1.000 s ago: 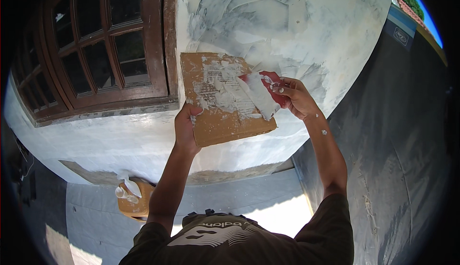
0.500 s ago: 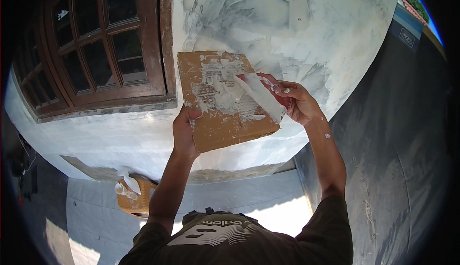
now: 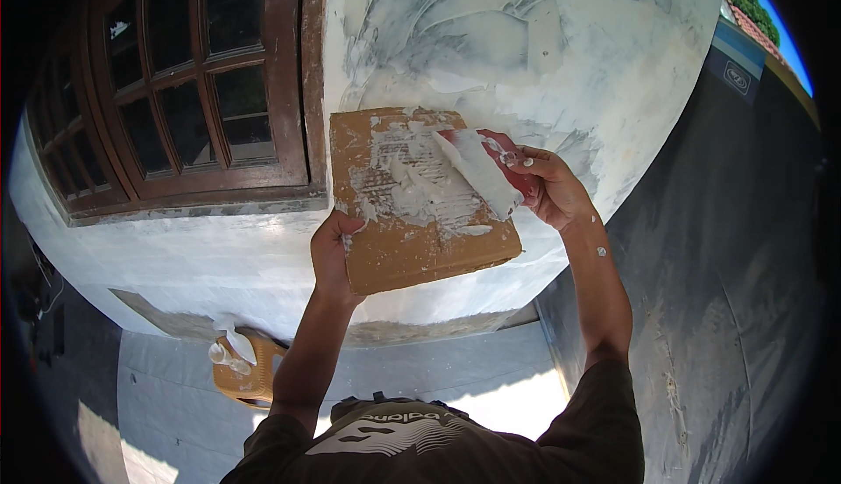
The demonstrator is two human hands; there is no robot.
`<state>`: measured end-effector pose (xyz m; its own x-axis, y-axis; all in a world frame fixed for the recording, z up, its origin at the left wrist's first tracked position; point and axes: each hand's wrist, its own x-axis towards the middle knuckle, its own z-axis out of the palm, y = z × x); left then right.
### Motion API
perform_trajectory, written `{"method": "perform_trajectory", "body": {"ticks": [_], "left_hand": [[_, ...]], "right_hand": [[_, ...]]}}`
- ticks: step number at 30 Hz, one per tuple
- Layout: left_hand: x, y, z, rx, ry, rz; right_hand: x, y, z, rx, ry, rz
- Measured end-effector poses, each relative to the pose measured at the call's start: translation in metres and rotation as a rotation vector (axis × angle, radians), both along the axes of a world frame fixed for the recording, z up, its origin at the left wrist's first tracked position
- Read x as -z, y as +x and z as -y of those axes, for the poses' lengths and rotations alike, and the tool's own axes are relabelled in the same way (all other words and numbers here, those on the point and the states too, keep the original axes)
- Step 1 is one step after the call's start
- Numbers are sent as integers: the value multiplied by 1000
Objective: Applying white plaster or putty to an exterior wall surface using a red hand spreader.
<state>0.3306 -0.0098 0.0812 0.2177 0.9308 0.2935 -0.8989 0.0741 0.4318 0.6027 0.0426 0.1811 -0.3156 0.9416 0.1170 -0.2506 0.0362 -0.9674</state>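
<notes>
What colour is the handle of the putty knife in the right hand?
Red, smeared with white putty; the putty knife handle shows best in the head view.

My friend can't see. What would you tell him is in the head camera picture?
A person's left hand holds up a brown board smeared with white putty, while the right hand lays a red-handled putty knife on it. Behind is a patchily plastered white wall beside a dark wooden window.

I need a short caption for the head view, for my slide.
Left hand holds a cardboard board of white putty; right hand scrapes it with a putty knife beside a plastered wall.
</notes>
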Motion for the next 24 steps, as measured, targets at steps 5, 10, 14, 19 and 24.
{"method": "perform_trajectory", "body": {"ticks": [5,10,14,19,24], "left_hand": [[-16,0,1,-72,-31,43],[-28,-10,-2,-9,6,93],[-42,-21,1,-13,27,114],[-78,-19,-4,-66,58,79],[-90,-17,-8,-88,121,59]], "right_hand": [[-10,-10,0,-52,-26,-83],[-29,-12,-5,-56,-9,-177],[-53,-17,-10,39,-7,-307],[-127,-10,-25,23,204,-376],[-204,-14,-61,270,621,-232]]}}
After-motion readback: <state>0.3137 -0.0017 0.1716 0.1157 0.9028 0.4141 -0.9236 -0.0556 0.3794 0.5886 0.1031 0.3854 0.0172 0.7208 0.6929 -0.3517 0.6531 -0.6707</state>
